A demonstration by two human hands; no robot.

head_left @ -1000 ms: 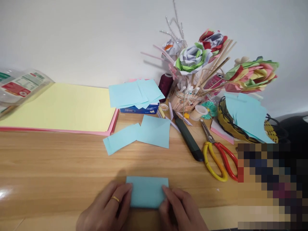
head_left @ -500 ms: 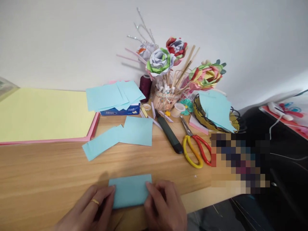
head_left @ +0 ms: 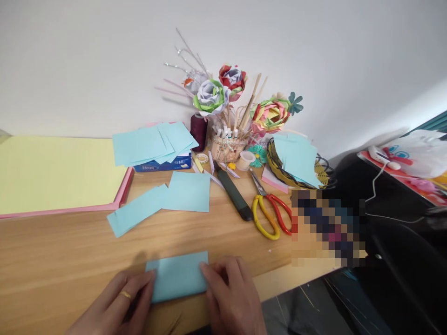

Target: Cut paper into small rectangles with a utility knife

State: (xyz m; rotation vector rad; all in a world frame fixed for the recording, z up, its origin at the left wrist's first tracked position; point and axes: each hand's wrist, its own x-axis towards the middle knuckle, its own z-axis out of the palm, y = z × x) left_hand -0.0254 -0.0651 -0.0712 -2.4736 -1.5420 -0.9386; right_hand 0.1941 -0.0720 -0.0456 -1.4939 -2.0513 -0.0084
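While L hand (head_left: 118, 300), R hand (head_left: 234, 291) hold blue ppr (head_left: 179, 276), view's swung rt.

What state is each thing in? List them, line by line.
Near blue paper: gripped at both ends
Scissors: lying, blades look closed
Cutter: lying, blade unclear
Maroon spool: upright
Basket: holding blue sheets
Top yellow sheet: flat
Flower pot: upright, filled

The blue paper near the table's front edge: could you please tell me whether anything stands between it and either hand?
Nothing visible does: the left hand grips the left end of the blue paper, the right hand its right end. The scissors and cutter lie farther back, outside both grips.
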